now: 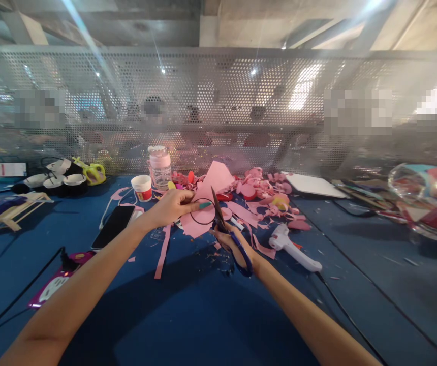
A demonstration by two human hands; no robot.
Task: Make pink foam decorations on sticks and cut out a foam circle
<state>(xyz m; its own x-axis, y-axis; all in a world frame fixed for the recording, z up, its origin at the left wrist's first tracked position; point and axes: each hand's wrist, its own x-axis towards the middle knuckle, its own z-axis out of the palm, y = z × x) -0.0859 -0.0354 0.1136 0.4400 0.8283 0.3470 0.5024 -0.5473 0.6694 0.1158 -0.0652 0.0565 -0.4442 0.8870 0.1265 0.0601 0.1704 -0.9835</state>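
My left hand (176, 205) pinches a piece of pink paper (215, 179) between thumb and fingers, the thumb lying on top. A thin black circle (202, 223) shows on the paper around the thumb tip; I cannot tell whether it is drawn or a loose ring. My right hand (237, 246) is closed around the blue handles of a pair of scissors (218, 206). Their dark blades point up and away, right beside the paper's right edge. Whether the blades touch the paper is unclear. Behind both hands lies a heap of pink paper scraps (254, 190).
A white glue gun (294, 249) with a cable lies at right. To the left are a black phone (114, 227), a paper cup (141, 188), a clear bottle (160, 170) and a purple power strip (60, 279). A perforated metal screen (218, 101) closes off the back.
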